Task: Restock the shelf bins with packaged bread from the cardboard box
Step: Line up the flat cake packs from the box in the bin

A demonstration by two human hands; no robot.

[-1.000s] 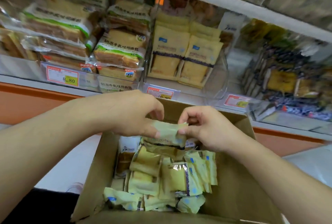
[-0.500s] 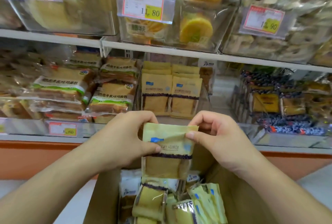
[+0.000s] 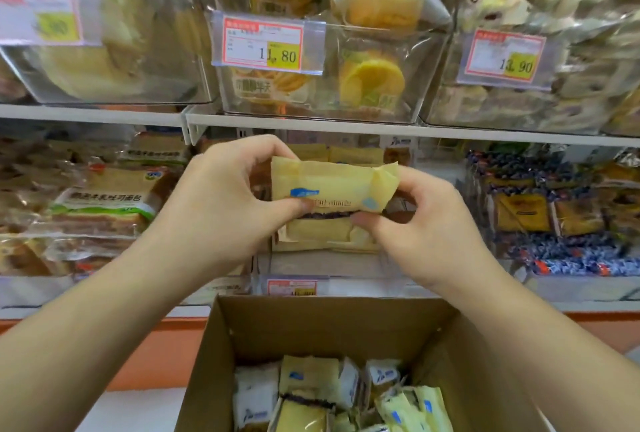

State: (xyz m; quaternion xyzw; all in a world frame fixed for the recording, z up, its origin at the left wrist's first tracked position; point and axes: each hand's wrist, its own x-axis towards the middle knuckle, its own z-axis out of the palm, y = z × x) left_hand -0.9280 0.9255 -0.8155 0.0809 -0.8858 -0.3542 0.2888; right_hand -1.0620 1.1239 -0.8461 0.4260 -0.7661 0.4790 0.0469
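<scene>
A yellow bread packet (image 3: 332,185) with a blue logo and a dark band is held up in front of the middle shelf bin (image 3: 329,263). My left hand (image 3: 221,196) pinches its left side and my right hand (image 3: 419,220) pinches its right side. Behind the packet, more yellow packets of the same kind (image 3: 353,154) stand in that clear bin. Below, the open cardboard box (image 3: 332,324) holds several more yellow and white packets (image 3: 311,383).
A clear bin with sliced toast loaves (image 3: 100,209) sits to the left and one with blue-wrapped packets (image 3: 554,220) to the right. The upper shelf (image 3: 311,119) carries clear bins of round cakes with price tags (image 3: 263,41). An orange panel runs under the lower shelf.
Both hands have lifted the yellow packet out of the box up to the middle bin's height. The view has tilted upward, showing the upper shelf.
</scene>
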